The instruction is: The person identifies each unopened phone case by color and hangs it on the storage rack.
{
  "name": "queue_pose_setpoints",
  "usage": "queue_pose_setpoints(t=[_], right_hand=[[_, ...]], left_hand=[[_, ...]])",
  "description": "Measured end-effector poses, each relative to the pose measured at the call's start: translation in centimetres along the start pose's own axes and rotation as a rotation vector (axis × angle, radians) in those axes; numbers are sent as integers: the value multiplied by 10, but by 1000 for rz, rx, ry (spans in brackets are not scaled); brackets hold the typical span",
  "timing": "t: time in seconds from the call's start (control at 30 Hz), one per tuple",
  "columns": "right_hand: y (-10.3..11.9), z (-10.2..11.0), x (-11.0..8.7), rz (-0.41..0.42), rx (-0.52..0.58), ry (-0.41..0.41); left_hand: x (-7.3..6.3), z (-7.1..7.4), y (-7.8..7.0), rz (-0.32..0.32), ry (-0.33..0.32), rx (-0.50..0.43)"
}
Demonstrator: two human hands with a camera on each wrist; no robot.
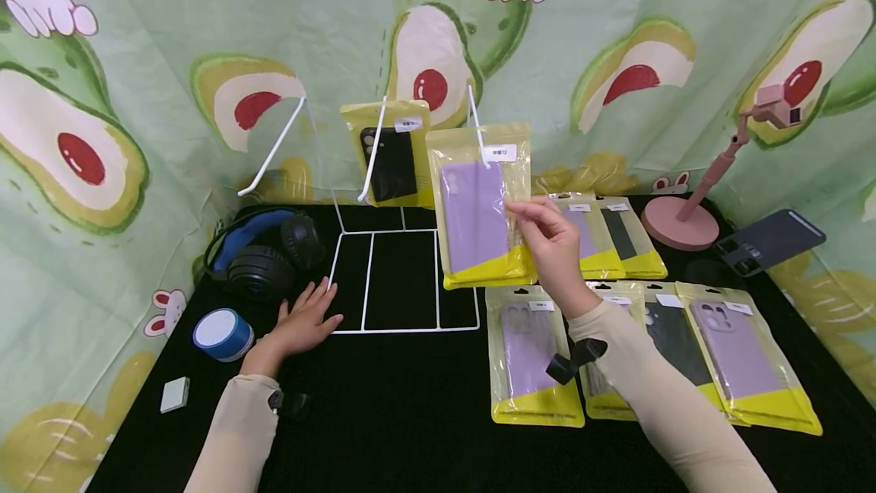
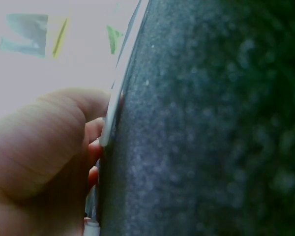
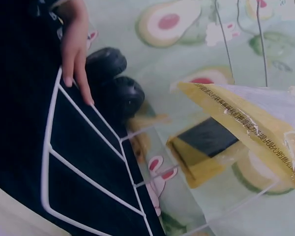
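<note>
A white wire display rack (image 1: 369, 331) stands on the black cloth, three long hooks reaching forward from its top. My left hand (image 1: 304, 319) lies flat with fingers spread on the left side of its base; the left wrist view has the thumb beside a white rod (image 2: 119, 88). With thumb and fingertips, my right hand (image 1: 550, 238) pinches the right edge of a bagged purple phone case (image 1: 474, 211). That bag is on the right hook, whose tip shows in front of its label. A bagged black phone case (image 1: 390, 162) hangs on the middle hook; the left hook (image 1: 272, 147) is bare.
More bagged phone cases (image 1: 530, 348) lie in two rows at the right. Behind them stand a pink stand (image 1: 680, 223) and a dark phone (image 1: 769, 242). At the left are headphones (image 1: 263, 261), a blue-and-white round container (image 1: 222, 335) and a small white box (image 1: 174, 395).
</note>
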State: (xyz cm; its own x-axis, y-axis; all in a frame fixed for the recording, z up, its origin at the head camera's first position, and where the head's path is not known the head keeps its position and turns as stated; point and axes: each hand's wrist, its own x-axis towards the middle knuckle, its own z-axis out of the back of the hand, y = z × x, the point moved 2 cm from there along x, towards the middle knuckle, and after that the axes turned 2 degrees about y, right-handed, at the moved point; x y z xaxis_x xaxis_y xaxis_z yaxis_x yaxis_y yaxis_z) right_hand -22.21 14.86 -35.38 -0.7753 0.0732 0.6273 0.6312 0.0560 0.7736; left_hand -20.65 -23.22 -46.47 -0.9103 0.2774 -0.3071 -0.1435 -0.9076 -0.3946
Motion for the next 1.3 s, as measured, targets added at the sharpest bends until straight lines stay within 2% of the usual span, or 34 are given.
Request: queue_pose_setpoints(t=[0.3, 0.47, 0.67, 0.9, 1.0, 1.1, 1.3], right_hand=[[-32, -9, 44, -67, -86, -44], [-46, -10, 61, -136, -66, -56], [-62, 2, 67, -272, -51, -71], [-68, 18, 63, -343, -101, 60], [-67, 28, 61, -371, -118, 94], [-71, 46, 59, -407, -146, 89], [-79, 101, 51, -502, -382, 93]], left_hand=[[3, -4, 6, -4, 9, -6], [0, -2, 2, -11, -2, -6], [0, -1, -1, -13, -1, 2], [0, 1, 0, -2, 5, 4], [0, 1, 1, 3, 8, 3], [0, 1, 2, 6, 11, 3], [0, 0, 1, 0, 14, 3]])
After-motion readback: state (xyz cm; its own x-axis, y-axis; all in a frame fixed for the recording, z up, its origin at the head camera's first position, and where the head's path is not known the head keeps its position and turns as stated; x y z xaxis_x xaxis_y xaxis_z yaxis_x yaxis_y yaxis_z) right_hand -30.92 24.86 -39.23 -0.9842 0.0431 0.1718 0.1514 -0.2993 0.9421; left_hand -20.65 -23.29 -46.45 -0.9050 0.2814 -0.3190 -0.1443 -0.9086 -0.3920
